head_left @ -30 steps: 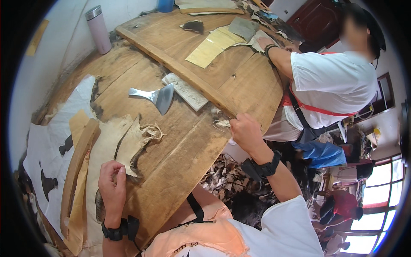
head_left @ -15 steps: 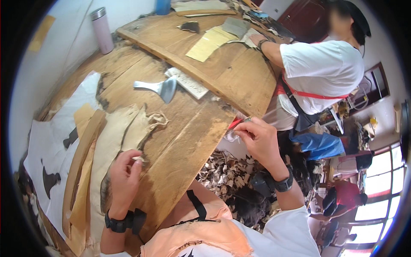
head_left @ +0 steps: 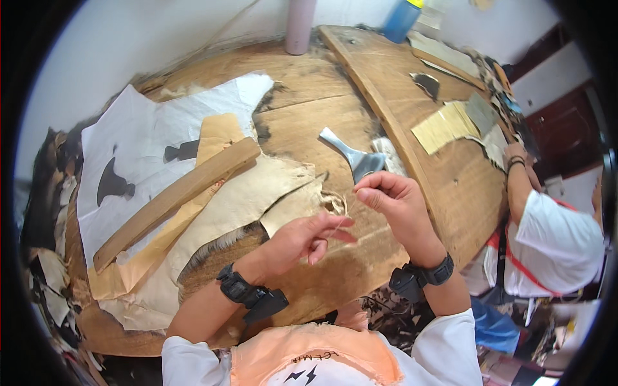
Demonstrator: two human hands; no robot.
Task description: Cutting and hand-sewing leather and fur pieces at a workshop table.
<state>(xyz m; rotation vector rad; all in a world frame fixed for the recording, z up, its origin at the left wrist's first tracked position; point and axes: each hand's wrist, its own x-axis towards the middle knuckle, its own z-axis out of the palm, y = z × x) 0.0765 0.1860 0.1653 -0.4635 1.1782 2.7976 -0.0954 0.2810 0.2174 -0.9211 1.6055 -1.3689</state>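
Note:
Over the wooden table, my right hand (head_left: pixel 391 201) is closed in a pinch, and a faint thin thread (head_left: pixel 348 209) seems to run down from its fingertips. Something ring-like glints on one finger. Lower and to the left, my left hand (head_left: pixel 301 242) has its fingers apart and slightly blurred, pointing toward the thread. Nothing shows gripped in it. Beside the left hand lies a pale hide (head_left: pixel 235 209) with dark fur at its edge and a tangle of stringy strips (head_left: pixel 334 201). A metal blade tool with a flared end (head_left: pixel 351 153) rests just beyond my right hand.
A curved wooden slat (head_left: pixel 177 199) lies across brown paper and a white sheet (head_left: pixel 154 128) with dark cut shapes. A long wooden strip (head_left: pixel 380 116) divides the table. Beyond it are yellow pieces (head_left: pixel 447 127) and a co-worker's arm (head_left: pixel 518 170). Two bottles stand at the back.
My view has swung toward the left side of the table. My left hand has moved right toward my right hand, and its fingers have spread. The right hand, still pinching, is now over the tabletop.

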